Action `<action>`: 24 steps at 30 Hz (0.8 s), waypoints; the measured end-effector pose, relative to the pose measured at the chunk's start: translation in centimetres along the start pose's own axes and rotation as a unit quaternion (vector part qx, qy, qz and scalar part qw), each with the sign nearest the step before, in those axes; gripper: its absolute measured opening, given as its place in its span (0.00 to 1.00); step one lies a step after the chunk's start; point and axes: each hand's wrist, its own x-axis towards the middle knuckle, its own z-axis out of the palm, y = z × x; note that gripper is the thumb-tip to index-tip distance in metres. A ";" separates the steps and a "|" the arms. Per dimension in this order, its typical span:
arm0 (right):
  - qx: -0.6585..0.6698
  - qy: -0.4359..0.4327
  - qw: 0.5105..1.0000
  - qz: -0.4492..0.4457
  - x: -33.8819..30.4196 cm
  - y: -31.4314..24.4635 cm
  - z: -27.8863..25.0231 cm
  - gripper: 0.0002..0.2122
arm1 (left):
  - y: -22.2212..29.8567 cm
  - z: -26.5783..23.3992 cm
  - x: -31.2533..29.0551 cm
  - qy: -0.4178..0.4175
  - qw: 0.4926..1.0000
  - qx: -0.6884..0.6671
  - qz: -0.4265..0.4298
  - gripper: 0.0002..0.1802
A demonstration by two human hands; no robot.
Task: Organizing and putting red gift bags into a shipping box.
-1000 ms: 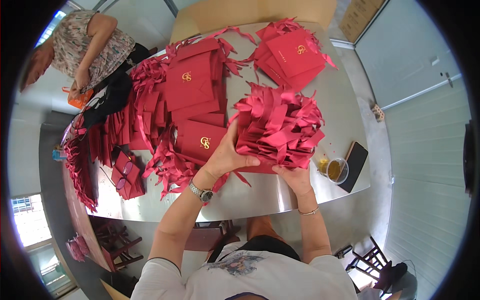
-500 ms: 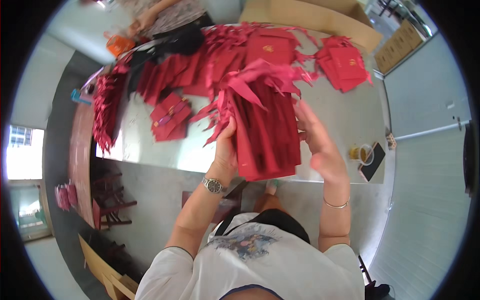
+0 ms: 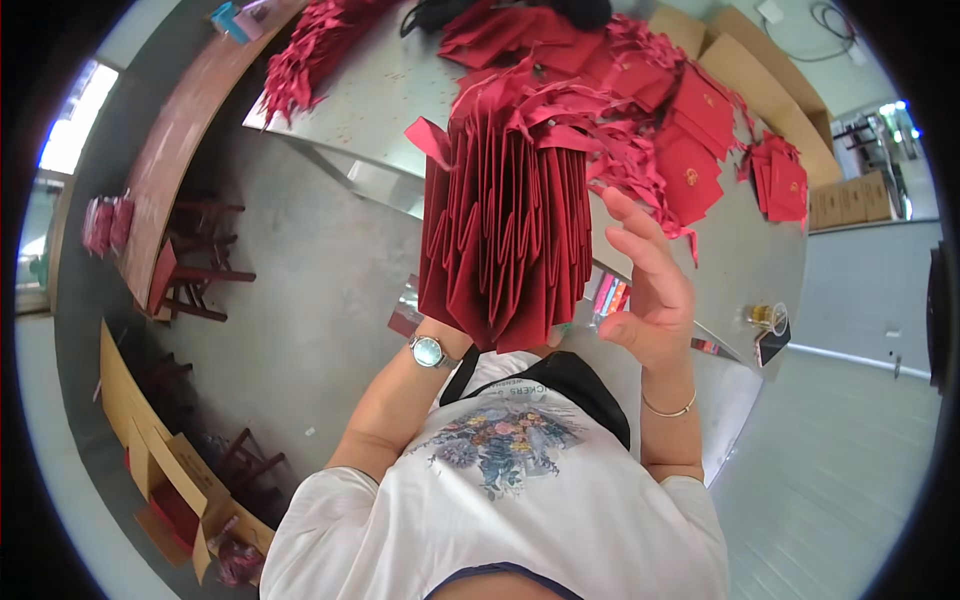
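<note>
A thick bundle of folded red gift bags [image 3: 505, 230] with pinkish-red ribbon ties is held up in front of my body, its folded edges facing me. My left hand [image 3: 441, 330] grips the bundle from below and behind. Its fingers are hidden by the bags; only the wrist with a watch and the base of the hand show. To the right of the bundle, my right hand [image 3: 655, 290] is open and holds nothing, fingers spread and slightly curled, a small gap away from the bags.
More red bags [image 3: 690, 165] and loose ribbons lie on the pale table [image 3: 370, 110]. A separate bag pile [image 3: 778, 180] sits at the right, above a cup [image 3: 768, 318] and a phone [image 3: 773, 343]. Cardboard boxes [image 3: 770, 90] stand behind; stools [image 3: 200, 270] are at left.
My body and view have turned left, and the bundle has swung off the tabletop, over the table's near edge. It is tilted so its folded edges show. My right hand stays open beside it.
</note>
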 end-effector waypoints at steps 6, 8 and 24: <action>-0.128 -0.049 0.984 -0.114 1.4 -2.0 5.0 0.27 | 0.8 -3.6 -3.9 0.046 0.998 -0.043 -0.008 0.22; -0.128 -0.063 0.982 -0.123 1.5 -2.1 6.0 0.26 | 0.9 -4.8 -4.8 0.056 0.997 -0.060 -0.011 0.22; -0.095 -0.039 0.983 -0.154 2.0 -1.9 9.8 0.23 | 0.7 -6.6 -8.1 0.030 0.978 -0.197 -0.063 0.22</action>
